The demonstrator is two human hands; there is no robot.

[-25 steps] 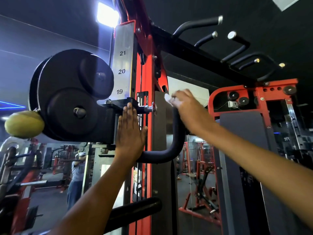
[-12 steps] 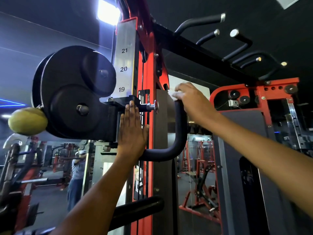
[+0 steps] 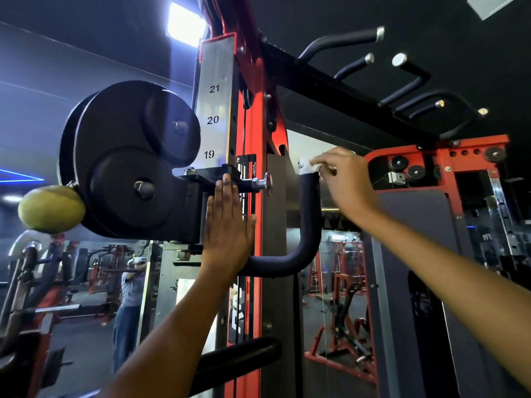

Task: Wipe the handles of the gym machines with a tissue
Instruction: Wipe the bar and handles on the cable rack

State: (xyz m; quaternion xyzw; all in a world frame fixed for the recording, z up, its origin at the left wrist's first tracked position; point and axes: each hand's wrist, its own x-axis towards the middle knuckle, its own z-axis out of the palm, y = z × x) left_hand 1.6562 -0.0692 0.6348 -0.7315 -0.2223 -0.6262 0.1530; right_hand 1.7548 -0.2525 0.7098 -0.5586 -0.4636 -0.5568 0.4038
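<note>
Left hand [image 3: 230, 225] laid flat, fingers straight and together, palm against the black carriage block [image 3: 192, 214] and red upright [image 3: 253, 196] of the machine; holding nothing, fingertips just under the silver pull pin [image 3: 263, 183]. Heel of that hand right at the root of the padded J-shaped handle [image 3: 310, 225], which runs out rightward and curves upward. Right hand [image 3: 342, 179] up at the handle's top end, grip narrow, fingers curled around a white tissue [image 3: 309, 166] bunched over the tip of the handle. Tissue thus between fingers and foam, capping the end, a shred of it visible beneath the palm too.

Compared with a second ago: right hand and tissue a little farther up, from covering the upper stretch of the foam to sitting only on the very tip, more of the bare foam now exposed below. Left hand unmoved on the block.

Farther left, round black pulley housing [image 3: 129, 159] with a yellow-green ball [image 3: 51, 209] at its edge. Above, numbered steel strip [image 3: 214, 110] reading 19, 20, 21. Beyond, black pull-up grips [image 3: 402, 79] overhead.
</note>
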